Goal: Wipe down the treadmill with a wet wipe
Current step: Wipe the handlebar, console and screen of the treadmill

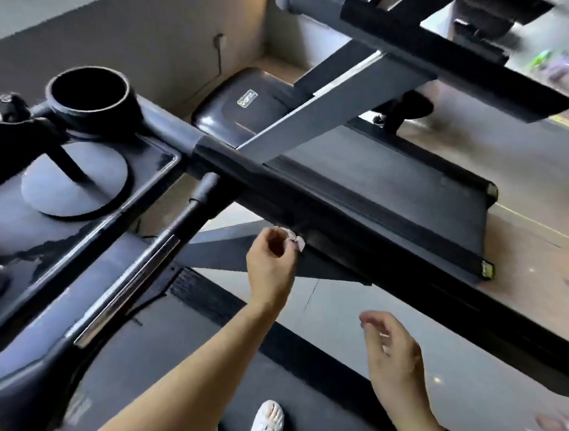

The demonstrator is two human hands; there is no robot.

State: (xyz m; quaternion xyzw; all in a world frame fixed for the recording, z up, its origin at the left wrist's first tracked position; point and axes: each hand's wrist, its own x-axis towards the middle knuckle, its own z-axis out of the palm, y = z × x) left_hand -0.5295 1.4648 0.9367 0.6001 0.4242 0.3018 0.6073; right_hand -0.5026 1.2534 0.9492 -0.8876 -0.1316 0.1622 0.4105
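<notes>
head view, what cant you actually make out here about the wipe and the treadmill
- Wet wipe: bunched in the left hand, whose fingers hide most of it; contact with the black side rail is unclear.
- Console: cut off by the left edge.
- Label on the motor cover: too small to read.
- Top right corner: motion-blurred.
- Right hand: holds nothing visible.

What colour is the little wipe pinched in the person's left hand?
White, perhaps faintly pink: the wipe is bunched in the left hand, seen from the head view.
</notes>
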